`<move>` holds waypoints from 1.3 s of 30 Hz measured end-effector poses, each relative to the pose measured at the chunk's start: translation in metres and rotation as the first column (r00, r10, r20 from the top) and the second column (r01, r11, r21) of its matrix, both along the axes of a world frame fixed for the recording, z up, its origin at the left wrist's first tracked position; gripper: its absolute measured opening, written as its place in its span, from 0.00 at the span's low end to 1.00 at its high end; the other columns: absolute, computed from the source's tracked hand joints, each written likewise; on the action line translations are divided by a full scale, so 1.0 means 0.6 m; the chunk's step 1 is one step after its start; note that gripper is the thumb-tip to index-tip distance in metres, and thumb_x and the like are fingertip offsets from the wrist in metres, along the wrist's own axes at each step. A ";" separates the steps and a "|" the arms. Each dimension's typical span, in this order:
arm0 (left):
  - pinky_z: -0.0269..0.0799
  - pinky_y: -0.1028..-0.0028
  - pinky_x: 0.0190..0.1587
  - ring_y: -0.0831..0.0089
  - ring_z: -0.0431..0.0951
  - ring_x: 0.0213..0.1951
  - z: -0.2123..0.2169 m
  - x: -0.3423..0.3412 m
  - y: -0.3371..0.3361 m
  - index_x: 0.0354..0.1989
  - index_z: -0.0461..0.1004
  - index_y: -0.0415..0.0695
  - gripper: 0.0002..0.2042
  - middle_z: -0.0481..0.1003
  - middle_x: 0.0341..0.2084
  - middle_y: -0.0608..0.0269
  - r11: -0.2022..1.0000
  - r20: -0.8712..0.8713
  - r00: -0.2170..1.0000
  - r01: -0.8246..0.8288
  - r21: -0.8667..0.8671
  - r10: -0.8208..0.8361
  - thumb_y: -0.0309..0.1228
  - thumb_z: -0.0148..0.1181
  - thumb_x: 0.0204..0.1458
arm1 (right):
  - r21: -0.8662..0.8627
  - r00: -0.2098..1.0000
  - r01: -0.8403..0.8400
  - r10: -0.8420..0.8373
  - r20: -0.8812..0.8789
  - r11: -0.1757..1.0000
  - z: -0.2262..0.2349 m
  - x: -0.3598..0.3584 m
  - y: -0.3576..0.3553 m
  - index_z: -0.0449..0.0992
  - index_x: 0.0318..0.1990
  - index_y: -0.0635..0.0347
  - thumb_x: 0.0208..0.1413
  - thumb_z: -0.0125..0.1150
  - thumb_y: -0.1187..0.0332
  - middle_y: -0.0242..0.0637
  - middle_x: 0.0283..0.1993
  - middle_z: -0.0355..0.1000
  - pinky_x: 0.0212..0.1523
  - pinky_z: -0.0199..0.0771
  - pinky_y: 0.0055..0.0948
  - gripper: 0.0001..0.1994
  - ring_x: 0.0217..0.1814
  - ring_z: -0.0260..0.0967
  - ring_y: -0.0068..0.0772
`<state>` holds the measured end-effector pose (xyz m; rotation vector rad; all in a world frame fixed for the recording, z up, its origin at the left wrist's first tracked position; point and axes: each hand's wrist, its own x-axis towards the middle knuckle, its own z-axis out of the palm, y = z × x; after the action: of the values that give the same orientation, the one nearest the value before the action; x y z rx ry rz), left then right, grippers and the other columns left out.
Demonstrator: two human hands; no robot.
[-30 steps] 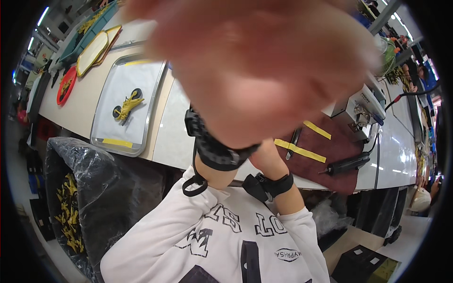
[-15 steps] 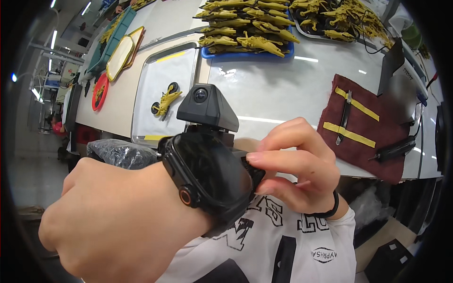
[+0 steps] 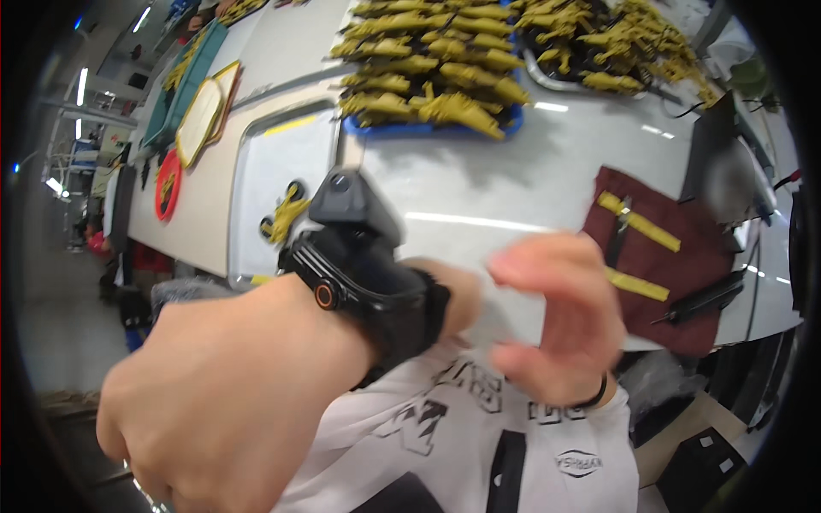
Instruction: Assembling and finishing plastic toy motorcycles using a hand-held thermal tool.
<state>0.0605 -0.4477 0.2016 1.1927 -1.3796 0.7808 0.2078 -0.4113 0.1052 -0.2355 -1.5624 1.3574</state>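
Observation:
My left hand (image 3: 214,393) is curled into a fist, back of the hand up, with its fingertips turned under and hidden. Round its wrist sits a black smartwatch (image 3: 363,274) with an orange-ringed crown. A small black camera (image 3: 351,205) stands on the watch's far side. To the right of the wrist, my right hand (image 3: 569,312) hangs empty in the air, thumb and fingers apart and blurred. A black band (image 3: 594,393) circles my right wrist.
Behind, a blue tray (image 3: 368,130) bears stacked yellow parts (image 3: 462,107). One yellow part with black wheels (image 3: 285,212) lies in a shallow metal tray (image 3: 256,167). At right, a black electric screwdriver (image 3: 705,299) rests on a maroon cloth (image 3: 633,325). A red bowl (image 3: 159,205) stands at left.
My right hand has come off the watch strap and moved right, its fingers spreading. The left fist and watch have tilted and shifted slightly. The whole view has shifted a little.

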 end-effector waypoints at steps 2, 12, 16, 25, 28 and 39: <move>0.63 0.64 0.29 0.62 0.73 0.26 0.001 -0.019 0.011 0.30 0.74 0.37 0.13 0.73 0.24 0.53 0.996 -0.036 0.995 -0.087 0.037 0.089 0.34 0.53 0.41 | 0.166 0.828 -0.204 0.260 -0.497 0.965 0.006 0.012 0.024 0.64 0.39 0.57 0.43 0.64 0.77 0.39 0.37 0.66 0.28 0.67 0.31 0.17 0.35 0.65 0.35; 0.67 0.69 0.42 0.66 0.73 0.40 -0.182 -0.061 0.115 0.43 0.67 0.36 0.16 0.73 0.34 0.56 -0.177 -0.824 -0.439 -0.899 0.402 0.359 0.32 0.58 0.49 | 0.010 0.554 -0.454 0.292 -0.780 0.891 0.094 0.096 0.034 0.66 0.27 0.56 0.41 0.59 0.89 0.34 0.32 0.68 0.36 0.70 0.23 0.14 0.38 0.70 0.31; 0.65 0.73 0.40 0.66 0.72 0.38 -0.228 -0.065 0.116 0.39 0.71 0.40 0.12 0.73 0.35 0.59 -0.433 -0.430 -0.801 -0.590 0.681 0.416 0.27 0.60 0.44 | 0.182 0.568 -0.350 0.363 -0.739 0.919 0.096 0.099 0.065 0.67 0.29 0.57 0.46 0.59 0.82 0.36 0.33 0.67 0.39 0.70 0.25 0.09 0.39 0.69 0.34; 0.69 0.74 0.43 0.65 0.73 0.41 -0.318 -0.146 0.040 0.52 0.59 0.38 0.16 0.69 0.41 0.54 -0.557 -0.926 0.324 -0.813 -0.168 -0.194 0.28 0.47 0.56 | 0.135 0.233 0.939 -0.875 0.423 0.315 -0.074 0.380 0.099 0.57 0.57 0.59 0.58 0.48 0.64 0.42 0.53 0.62 0.48 0.66 0.37 0.21 0.52 0.62 0.35; 0.69 0.70 0.47 0.62 0.73 0.45 -0.310 -0.119 0.057 0.54 0.56 0.40 0.17 0.68 0.44 0.51 -0.525 -0.940 0.308 -0.830 -0.189 -0.149 0.28 0.45 0.57 | -0.064 0.065 0.997 -0.937 0.343 0.045 -0.130 0.406 0.114 0.53 0.61 0.58 0.56 0.54 0.63 0.43 0.58 0.56 0.55 0.59 0.32 0.27 0.60 0.54 0.35; 0.57 0.62 0.59 0.54 0.61 0.57 -0.348 -0.105 0.118 0.50 0.59 0.37 0.19 0.63 0.51 0.49 -0.498 -0.806 0.589 -0.681 -0.536 0.063 0.21 0.48 0.46 | 0.320 -0.169 0.947 -0.831 0.530 0.011 -0.166 0.383 0.140 0.55 0.62 0.59 0.49 0.63 0.64 0.43 0.58 0.59 0.50 0.62 0.34 0.34 0.55 0.59 0.33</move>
<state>-0.0024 -0.3771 -0.0075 0.2654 0.6900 1.6478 0.4377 -0.3272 0.0058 -1.7812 -1.0914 0.0873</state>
